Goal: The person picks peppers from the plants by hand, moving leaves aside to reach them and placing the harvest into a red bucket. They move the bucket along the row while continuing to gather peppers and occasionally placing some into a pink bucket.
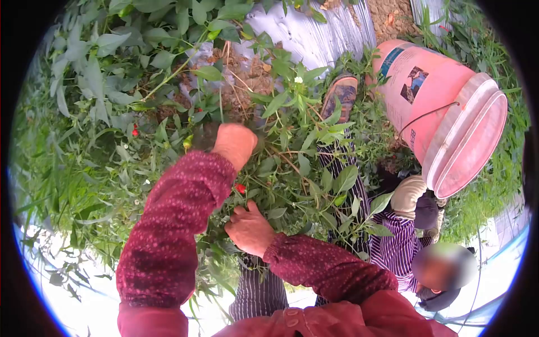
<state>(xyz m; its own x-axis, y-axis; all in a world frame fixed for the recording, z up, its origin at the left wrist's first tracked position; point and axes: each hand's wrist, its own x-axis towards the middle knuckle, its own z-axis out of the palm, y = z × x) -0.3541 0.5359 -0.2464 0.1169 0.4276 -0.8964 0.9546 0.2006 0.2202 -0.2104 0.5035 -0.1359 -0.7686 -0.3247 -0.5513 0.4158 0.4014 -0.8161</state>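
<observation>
Both hands are seen reaching into a leafy chilli plant [292, 140] that fills the middle of the view. Maroon sleeves [168, 236] are worn on both arms.

Left hand [234, 145]: pushed deep into the upper foliage, with only its back shown. The fingers are buried among leaves, so it cannot be told whether they are released or clenched.

Right hand [250, 227]: held lower, at the near side of the plant, knuckles toward the camera. The fingers are curled into the stems, but whether anything is grasped cannot be told.

A small red chilli [241, 189] is seen hanging on the plant between the two hands, just above the right hand and just beside the left sleeve. Contact with either hand cannot be confirmed. More red fruit [135, 132] is noted well apart, toward the plant's left side. A white flower [298, 80] is seen near the plant's far edge.

Silver mulch sheet [314, 33] is laid along the bed at the far side of the plant, with bare soil shown beside it.

A pink bucket [426, 95] with a wire handle is seen on its side to the right of the plant. Beside it a co-worker in striped clothing [393, 247] is seen, a gloved hand [407, 194] held just below the bucket rim and a shoe [342, 92] showing among the leaves.
</observation>
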